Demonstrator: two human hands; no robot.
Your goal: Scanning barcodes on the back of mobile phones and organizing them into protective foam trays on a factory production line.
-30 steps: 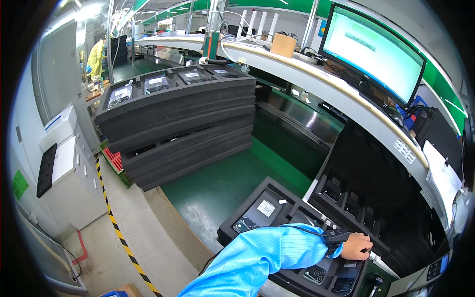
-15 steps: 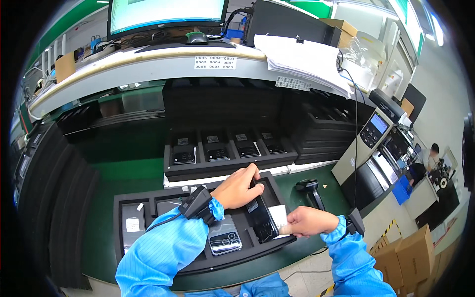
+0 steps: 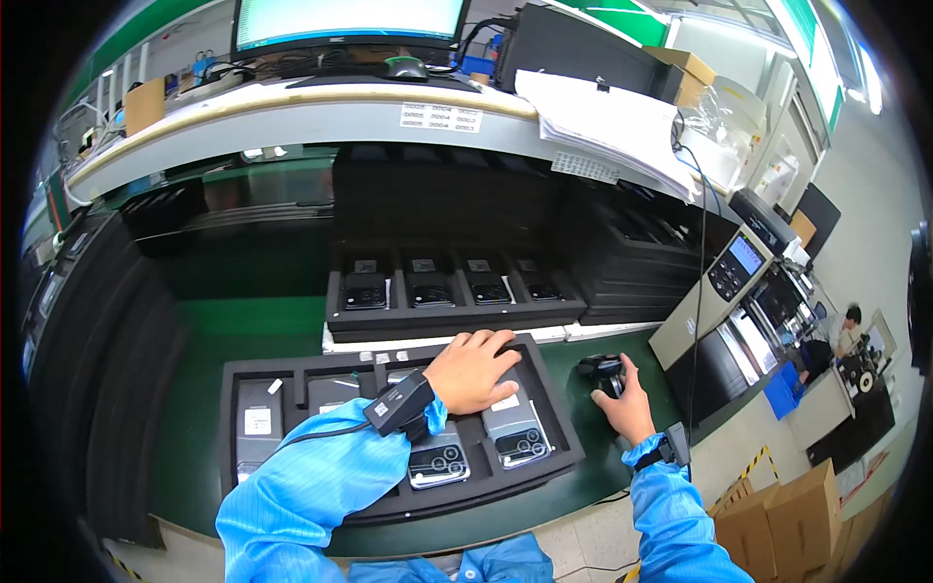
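Note:
A black foam tray (image 3: 573, 455) in front of me holds several phones in its compartments. In the rightmost compartment a phone (image 3: 520, 449) lies flat, its camera block toward me and a white label on its back. Over its far end rests my left hand (image 3: 473, 374), open, fingers spread toward the tray's far rim. Partly under my left arm, another phone (image 3: 439, 464) lies in the compartment beside it. A labelled grey phone (image 3: 259, 420) sits at the far left. To the tray's right, my right hand (image 3: 630, 403) closes its thumb and fingers round a black handheld scanner (image 3: 599, 367).
Behind the tray, another foam tray (image 3: 457, 318) carries several dark phones. Foam stacks stand at the left (image 3: 126, 389) and back right (image 3: 641, 267). A grey label printer (image 3: 719, 291) is at the right. Above runs a shelf (image 3: 321, 121) with a monitor and papers (image 3: 603, 121).
The rightmost phone, tilted up in my left hand before, now lies flat in its compartment. My right hand has left the white slip and moved right and away to the scanner.

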